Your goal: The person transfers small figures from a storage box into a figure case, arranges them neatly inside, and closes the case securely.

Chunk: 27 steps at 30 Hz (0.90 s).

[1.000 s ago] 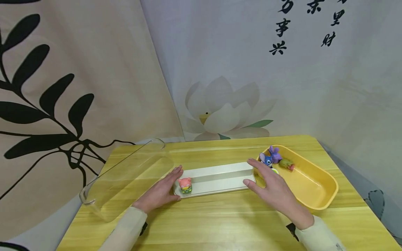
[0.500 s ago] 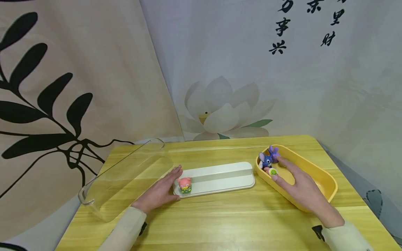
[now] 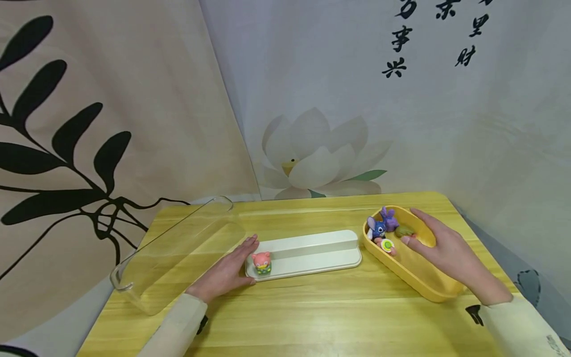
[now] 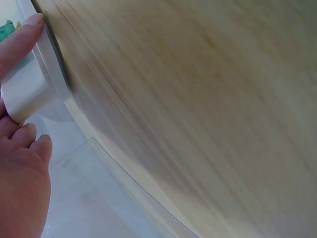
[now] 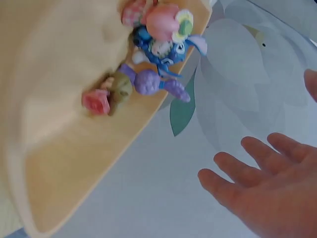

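My left hand [image 3: 224, 275] grips the left end of a long white tray [image 3: 312, 263], thumb at its near edge and fingers at the end. In the left wrist view, the thumb lies over the tray's rim [image 4: 52, 62]. A pink-headed figurine [image 3: 261, 263] with a green lower part stands on that end. Over the yellow bin [image 3: 415, 285] my right hand [image 3: 450, 253] is spread and holds nothing. Inside the bin, a blue big-eared figurine [image 3: 376, 228], a purple rabbit figurine [image 3: 389, 219], an olive-green figurine [image 3: 404, 231] and a pink one with a green-and-white disc [image 3: 386, 245] cluster left of the hand.
A clear plastic cover [image 3: 178, 258] lies slanted on the left of the wooden table [image 3: 303, 317], close beside my left forearm. Behind the table hangs a printed cloth [image 3: 321, 89] with a lotus and dark characters.
My right hand has moved from the white tray's right end across to the yellow bin, then farther right, away from the figurines. The left hand stays at the tray's left end.
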Available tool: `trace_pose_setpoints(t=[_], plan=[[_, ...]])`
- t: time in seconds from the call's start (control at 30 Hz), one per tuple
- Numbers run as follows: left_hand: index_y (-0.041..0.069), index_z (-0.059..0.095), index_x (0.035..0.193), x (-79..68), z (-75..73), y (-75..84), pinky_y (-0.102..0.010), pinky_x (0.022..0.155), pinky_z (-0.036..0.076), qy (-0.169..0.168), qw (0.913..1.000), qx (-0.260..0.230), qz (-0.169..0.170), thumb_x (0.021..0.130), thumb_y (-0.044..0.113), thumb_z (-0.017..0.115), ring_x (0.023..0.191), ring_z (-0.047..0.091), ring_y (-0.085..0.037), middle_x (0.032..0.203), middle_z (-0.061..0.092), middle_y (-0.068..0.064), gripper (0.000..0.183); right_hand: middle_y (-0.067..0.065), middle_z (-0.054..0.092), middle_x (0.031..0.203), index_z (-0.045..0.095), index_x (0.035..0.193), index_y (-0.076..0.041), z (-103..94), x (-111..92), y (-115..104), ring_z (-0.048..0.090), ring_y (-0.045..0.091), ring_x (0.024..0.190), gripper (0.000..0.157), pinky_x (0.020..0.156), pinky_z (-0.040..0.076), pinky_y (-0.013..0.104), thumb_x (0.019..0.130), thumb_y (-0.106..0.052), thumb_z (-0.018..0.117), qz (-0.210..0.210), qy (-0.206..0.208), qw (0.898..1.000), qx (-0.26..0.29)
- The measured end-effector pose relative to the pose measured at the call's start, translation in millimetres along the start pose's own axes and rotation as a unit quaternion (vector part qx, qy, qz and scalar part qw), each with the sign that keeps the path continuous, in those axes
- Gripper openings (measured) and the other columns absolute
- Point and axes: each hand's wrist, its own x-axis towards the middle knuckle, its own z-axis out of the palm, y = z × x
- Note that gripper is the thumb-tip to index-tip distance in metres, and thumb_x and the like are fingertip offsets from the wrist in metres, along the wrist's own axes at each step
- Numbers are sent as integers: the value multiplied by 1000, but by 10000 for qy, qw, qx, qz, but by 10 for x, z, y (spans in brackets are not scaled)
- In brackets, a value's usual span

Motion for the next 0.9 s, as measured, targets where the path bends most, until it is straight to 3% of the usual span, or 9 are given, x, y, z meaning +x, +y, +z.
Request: trace_pose_setpoints(t=[0.27,0.9], plan=[[4,29,163,2,-5,9,-48,119,37,-4,10000,-46,-3,85,28,88,155,24,-30,172,19,-8,101,32,40,156,31,161,-3,-107,273,69,41,59,135,82,103,38,76,101,-48,65,67,-111,9999,55],[6,29,163,3,15,-12,-47,119,37,20,10000,-54,-38,85,30,88,155,25,-28,172,18,-5,101,32,44,153,39,153,7,208,778,294,42,54,138,74,110,38,71,104,-43,63,223,-866,9951,423]])
